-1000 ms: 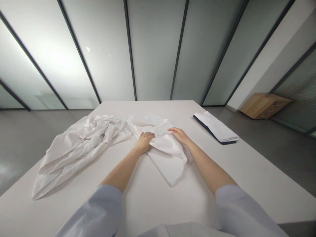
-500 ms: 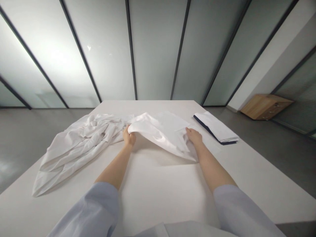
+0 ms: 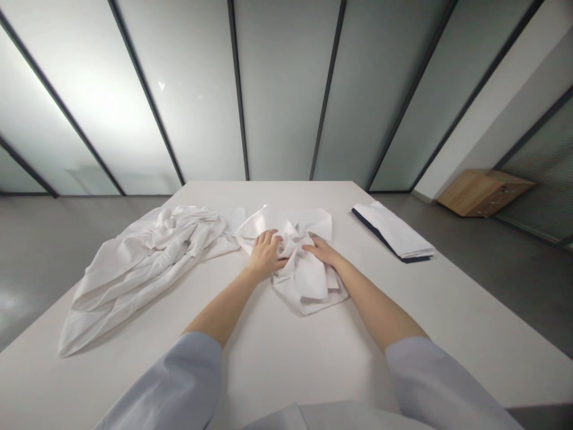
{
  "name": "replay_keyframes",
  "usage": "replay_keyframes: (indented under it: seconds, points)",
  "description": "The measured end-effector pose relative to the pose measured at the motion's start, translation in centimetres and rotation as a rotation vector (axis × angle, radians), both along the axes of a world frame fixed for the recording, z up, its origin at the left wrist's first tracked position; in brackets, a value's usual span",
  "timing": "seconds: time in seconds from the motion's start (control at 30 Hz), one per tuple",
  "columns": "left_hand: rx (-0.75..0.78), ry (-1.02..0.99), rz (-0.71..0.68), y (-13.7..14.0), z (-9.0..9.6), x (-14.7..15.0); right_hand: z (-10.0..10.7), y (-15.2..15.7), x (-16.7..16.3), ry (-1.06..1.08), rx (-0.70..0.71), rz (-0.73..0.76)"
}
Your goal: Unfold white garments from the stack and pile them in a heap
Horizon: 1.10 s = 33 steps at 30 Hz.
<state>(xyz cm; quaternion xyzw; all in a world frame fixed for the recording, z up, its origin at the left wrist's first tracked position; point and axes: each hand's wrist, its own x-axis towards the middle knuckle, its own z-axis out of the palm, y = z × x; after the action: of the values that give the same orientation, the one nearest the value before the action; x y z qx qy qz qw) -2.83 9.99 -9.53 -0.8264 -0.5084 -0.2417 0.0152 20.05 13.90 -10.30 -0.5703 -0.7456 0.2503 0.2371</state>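
A small white cloth (image 3: 308, 280) lies bunched and wrinkled on the white table (image 3: 286, 364) in front of me. My left hand (image 3: 265, 254) grips its crumpled upper left part, fingers curled into the folds. My right hand (image 3: 321, 251) rests on the upper right part, fingers closing on the fabric. Both hands sit close together over the middle of the cloth.
A large crumpled heap of white fabric (image 3: 143, 263) spreads over the table's left side, touching the small cloth. A folded stack of white and dark cloth (image 3: 394, 233) lies at the far right. A wooden cabinet (image 3: 486, 191) stands on the floor beyond, by glass walls.
Half a second ago both hands held the cloth lifted and stretched wide apart. Now they have come together and the cloth lies bunched on the table.
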Motion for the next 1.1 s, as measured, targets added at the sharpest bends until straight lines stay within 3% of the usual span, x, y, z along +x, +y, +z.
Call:
replay_keyframes:
  seconds: [0.13,0.27,0.37,0.47,0.57,0.67,0.8,0.9,1.0,1.1]
  points:
    - [-0.046,0.047,-0.156,-0.3,0.2,0.1,0.4,-1.7,-2.4,0.362,-0.256,0.254]
    - [-0.138,0.058,-0.245,0.3,0.1,0.3,0.6,-1.9,-3.6,0.512,-0.178,0.259]
    - [-0.143,0.067,-0.216,0.7,0.0,0.4,0.7,-1.5,-2.9,0.571,-0.01,0.078]
    - [-0.144,0.083,-0.167,0.7,0.0,0.4,0.6,-0.9,-0.5,0.552,0.201,-0.222]
    - [-0.116,0.072,-0.106,0.4,0.7,0.2,-0.1,-0.3,2.2,0.528,0.273,-0.518]
    - [-0.014,0.032,-0.023,-0.2,3.1,-0.5,-0.9,0.4,3.5,0.57,0.265,-0.644]
    - [0.237,-0.075,0.106,-1.3,8.6,-3.0,-1.5,0.9,3.0,0.518,0.277,-0.567]
    - [0.34,-0.1,0.263,-1.7,13.2,-6.7,-1.5,0.7,2.5,0.498,0.275,-0.526]
    - [0.313,-0.061,0.479,-1.2,16.7,-11.6,-1.4,0.5,2.5,0.471,0.254,-0.537]
    - [0.216,0.01,0.691,0.0,17.4,-16.2,-1.4,0.5,2.4,0.43,0.234,-0.527]
